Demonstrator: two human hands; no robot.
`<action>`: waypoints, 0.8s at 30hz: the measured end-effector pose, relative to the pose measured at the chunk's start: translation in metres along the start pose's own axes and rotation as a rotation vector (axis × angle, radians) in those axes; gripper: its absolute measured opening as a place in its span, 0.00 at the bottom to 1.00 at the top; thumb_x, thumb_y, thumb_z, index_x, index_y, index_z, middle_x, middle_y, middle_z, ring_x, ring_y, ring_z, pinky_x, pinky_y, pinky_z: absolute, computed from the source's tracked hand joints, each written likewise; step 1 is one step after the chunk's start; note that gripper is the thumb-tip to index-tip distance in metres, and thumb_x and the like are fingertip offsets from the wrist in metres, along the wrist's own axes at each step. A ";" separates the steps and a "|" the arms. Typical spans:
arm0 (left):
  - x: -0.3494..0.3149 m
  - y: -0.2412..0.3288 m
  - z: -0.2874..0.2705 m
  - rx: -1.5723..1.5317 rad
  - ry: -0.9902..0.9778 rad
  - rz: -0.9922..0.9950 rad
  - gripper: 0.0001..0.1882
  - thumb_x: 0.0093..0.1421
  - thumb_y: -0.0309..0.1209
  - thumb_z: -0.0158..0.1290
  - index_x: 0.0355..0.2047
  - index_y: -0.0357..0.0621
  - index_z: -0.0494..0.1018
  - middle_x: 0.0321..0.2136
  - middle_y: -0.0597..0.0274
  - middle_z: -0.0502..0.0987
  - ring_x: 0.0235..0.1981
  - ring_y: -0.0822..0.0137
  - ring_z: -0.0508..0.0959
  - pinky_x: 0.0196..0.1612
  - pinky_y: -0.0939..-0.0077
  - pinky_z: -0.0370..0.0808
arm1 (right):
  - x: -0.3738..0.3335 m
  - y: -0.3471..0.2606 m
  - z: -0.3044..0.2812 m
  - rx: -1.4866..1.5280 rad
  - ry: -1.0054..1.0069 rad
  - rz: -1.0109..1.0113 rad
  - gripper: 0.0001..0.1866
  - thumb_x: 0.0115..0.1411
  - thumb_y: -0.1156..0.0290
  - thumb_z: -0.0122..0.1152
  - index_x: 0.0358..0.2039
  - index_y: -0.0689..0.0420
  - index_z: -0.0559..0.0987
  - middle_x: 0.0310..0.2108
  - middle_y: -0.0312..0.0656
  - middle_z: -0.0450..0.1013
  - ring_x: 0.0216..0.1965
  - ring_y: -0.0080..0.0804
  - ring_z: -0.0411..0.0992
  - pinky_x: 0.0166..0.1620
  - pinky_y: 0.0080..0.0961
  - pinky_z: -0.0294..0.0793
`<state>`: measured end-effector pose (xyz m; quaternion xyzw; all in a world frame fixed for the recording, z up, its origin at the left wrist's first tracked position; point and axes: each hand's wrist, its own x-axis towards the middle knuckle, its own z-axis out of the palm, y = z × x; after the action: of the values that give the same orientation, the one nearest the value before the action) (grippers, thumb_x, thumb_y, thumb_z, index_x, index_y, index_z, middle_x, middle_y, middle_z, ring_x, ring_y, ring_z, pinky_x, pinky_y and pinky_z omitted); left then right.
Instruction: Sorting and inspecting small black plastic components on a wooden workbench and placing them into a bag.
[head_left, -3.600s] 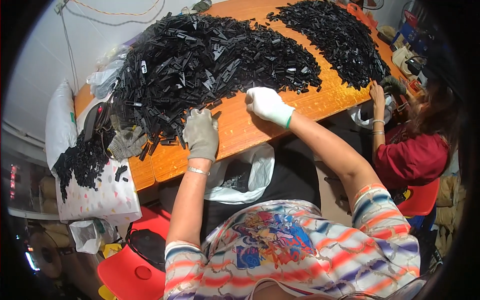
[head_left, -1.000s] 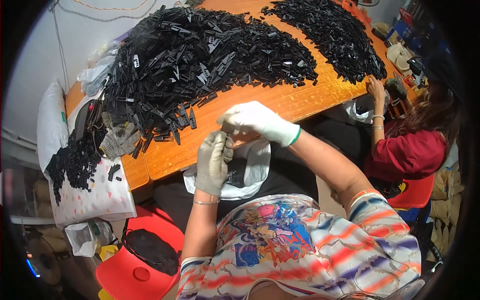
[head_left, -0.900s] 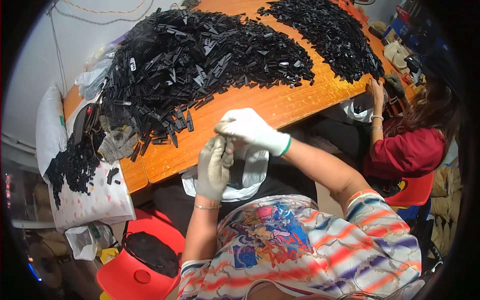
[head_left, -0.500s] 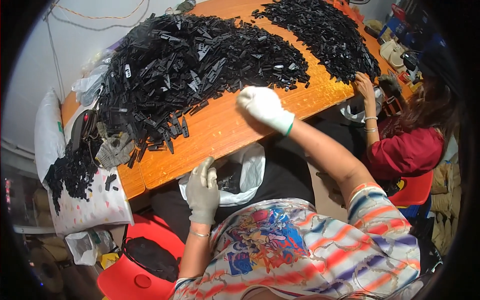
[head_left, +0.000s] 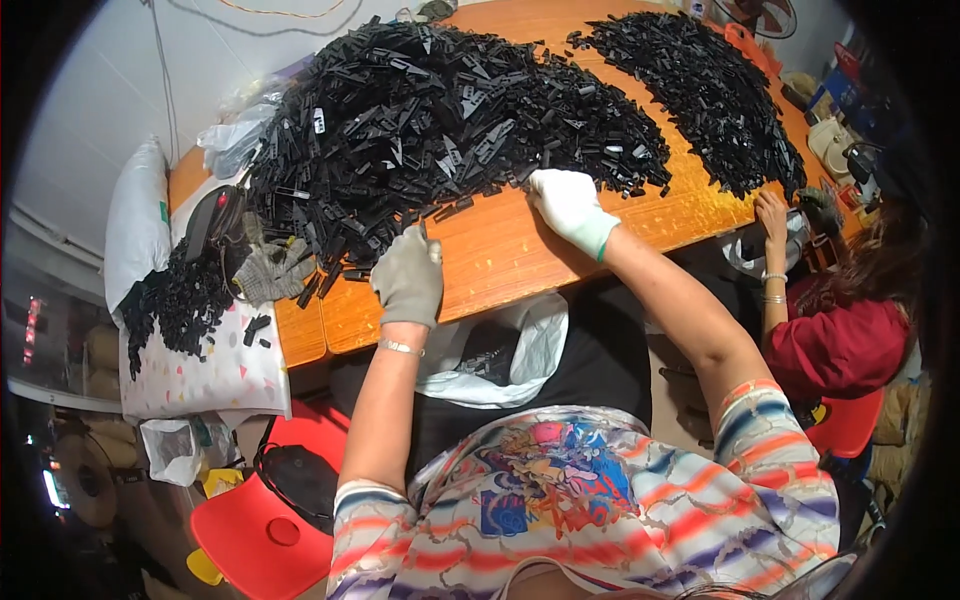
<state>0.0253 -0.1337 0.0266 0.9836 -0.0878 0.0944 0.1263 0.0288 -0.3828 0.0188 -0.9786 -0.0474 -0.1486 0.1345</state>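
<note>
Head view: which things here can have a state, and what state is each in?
Large black heap: loose, piled up
Smaller black heap: loose, piled up
Left hand: gloved, grip unclear
Right hand: gloved, fingers curled, grip unclear
White bag: open, black pieces inside
Knitted glove: unworn
Red chair: bearing a black item

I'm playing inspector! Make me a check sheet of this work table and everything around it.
Surface: orange wooden table, with worn patches.
Job's things: large pile of black parts; second pile to its right; open white bag below the near edge.
Clutter: loose grey glove, left.
Hands: gloved left hand and right hand at the large pile's near edge; grips hidden.
Cables: orange cord along the wall.
Surroundings: co-worker, right; red chair, lower left.
</note>
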 end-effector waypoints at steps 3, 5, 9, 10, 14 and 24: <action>0.005 -0.001 0.003 0.025 0.004 -0.043 0.13 0.59 0.39 0.54 0.36 0.43 0.74 0.31 0.52 0.80 0.34 0.51 0.81 0.38 0.56 0.76 | -0.011 -0.009 -0.007 0.057 0.048 -0.062 0.09 0.55 0.71 0.50 0.36 0.56 0.75 0.30 0.54 0.75 0.34 0.53 0.75 0.37 0.45 0.73; 0.004 -0.001 0.006 -0.003 0.019 -0.083 0.12 0.58 0.38 0.55 0.36 0.44 0.74 0.31 0.52 0.80 0.35 0.51 0.81 0.38 0.56 0.76 | -0.017 -0.004 0.001 0.062 0.096 -0.057 0.09 0.57 0.70 0.50 0.37 0.57 0.75 0.29 0.54 0.75 0.34 0.51 0.75 0.37 0.44 0.73; 0.001 0.008 0.000 -0.033 0.002 -0.140 0.12 0.57 0.38 0.56 0.35 0.43 0.75 0.32 0.50 0.80 0.36 0.50 0.81 0.39 0.58 0.77 | -0.028 -0.002 0.002 0.095 -0.045 0.082 0.04 0.49 0.72 0.61 0.28 0.55 0.78 0.29 0.49 0.73 0.34 0.50 0.74 0.38 0.41 0.73; 0.000 0.007 0.001 -0.033 -0.004 -0.139 0.12 0.57 0.38 0.56 0.35 0.43 0.75 0.32 0.49 0.80 0.36 0.49 0.81 0.39 0.58 0.77 | -0.031 0.002 0.002 0.047 -0.056 0.026 0.04 0.48 0.72 0.62 0.27 0.54 0.79 0.29 0.48 0.73 0.34 0.49 0.74 0.38 0.39 0.73; -0.005 0.010 -0.004 -0.090 -0.043 -0.156 0.12 0.58 0.38 0.55 0.33 0.42 0.76 0.32 0.49 0.80 0.35 0.48 0.81 0.39 0.58 0.77 | -0.044 -0.003 -0.010 0.109 -0.054 -0.044 0.04 0.48 0.73 0.60 0.26 0.54 0.81 0.28 0.48 0.72 0.34 0.48 0.73 0.38 0.38 0.73; -0.029 0.009 0.017 -0.272 0.141 0.077 0.08 0.54 0.31 0.58 0.32 0.45 0.71 0.33 0.54 0.76 0.35 0.50 0.77 0.38 0.59 0.74 | -0.054 -0.055 -0.024 0.526 -0.080 -0.001 0.11 0.59 0.64 0.53 0.34 0.57 0.79 0.30 0.45 0.78 0.32 0.37 0.78 0.37 0.31 0.75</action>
<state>-0.0022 -0.1428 0.0066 0.9442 -0.1282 0.1550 0.2606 -0.0365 -0.3391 0.0380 -0.9151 -0.0901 -0.0923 0.3820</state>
